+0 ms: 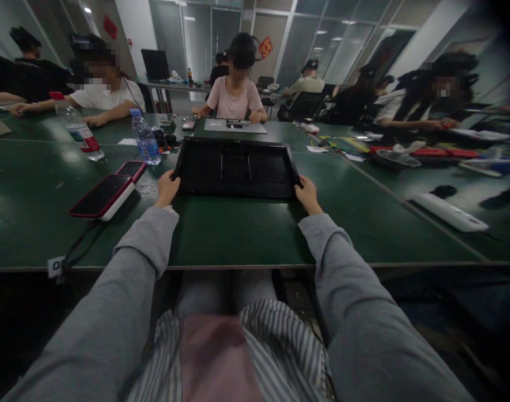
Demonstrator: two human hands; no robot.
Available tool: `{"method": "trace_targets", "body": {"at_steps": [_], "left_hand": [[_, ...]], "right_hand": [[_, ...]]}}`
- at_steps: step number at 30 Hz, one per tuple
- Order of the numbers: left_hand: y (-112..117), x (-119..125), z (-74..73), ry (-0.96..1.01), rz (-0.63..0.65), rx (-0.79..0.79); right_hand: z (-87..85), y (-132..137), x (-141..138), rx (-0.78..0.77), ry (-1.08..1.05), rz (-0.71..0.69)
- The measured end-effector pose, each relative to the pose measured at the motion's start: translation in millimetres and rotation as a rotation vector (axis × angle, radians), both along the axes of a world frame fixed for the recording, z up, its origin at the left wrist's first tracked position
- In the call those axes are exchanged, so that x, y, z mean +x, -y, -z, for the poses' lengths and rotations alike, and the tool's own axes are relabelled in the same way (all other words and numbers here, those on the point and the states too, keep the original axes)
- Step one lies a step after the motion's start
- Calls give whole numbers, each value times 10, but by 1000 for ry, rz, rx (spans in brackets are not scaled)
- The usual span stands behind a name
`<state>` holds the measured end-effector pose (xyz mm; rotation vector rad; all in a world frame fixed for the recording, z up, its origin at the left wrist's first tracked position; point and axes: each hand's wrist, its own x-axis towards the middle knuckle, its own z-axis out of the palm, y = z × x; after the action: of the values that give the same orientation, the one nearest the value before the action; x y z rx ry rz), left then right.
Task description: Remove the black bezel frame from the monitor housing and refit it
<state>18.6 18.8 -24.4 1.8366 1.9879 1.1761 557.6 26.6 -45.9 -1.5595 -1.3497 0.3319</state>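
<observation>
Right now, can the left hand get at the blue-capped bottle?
Probably yes, but only by letting go: the left hand holds the left edge of the black panel. The blue-capped bottle stands just beyond it, with nothing apparent between.

The room is dim, with small lights (pixel 189 18) glinting in the far glass wall (pixel 307 34) and pale glare on the left of the green bench (pixel 238 234). Detail sinks into the black panel (pixel 200 173). The view smears and stretches to left and right, blackening at far right
</observation>
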Motion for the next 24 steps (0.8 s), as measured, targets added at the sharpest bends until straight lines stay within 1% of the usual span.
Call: {"method": "trace_targets", "body": {"at_steps": [4, 6, 10, 15, 19, 24], "left_hand": [[140, -35, -89, 13, -131, -24], [208, -29, -134, -4, -162, -46], [263, -2, -164, -60, -157, -59], [234, 25, -154, -146, -165, -70], [235, 31, -170, -208, -203, -89], [274, 20, -191, -211, -209, -111]], "right_hand": [[25, -30, -54, 10, -27, 15], [27, -41, -75, 10, -36, 27], [-9, -14, -112, -13, 8, 62], [-80, 78, -180, -14, 107, 122], [-113, 116, -198, -42, 188, 119], [-112, 112, -181, -87, 261, 123]]}}
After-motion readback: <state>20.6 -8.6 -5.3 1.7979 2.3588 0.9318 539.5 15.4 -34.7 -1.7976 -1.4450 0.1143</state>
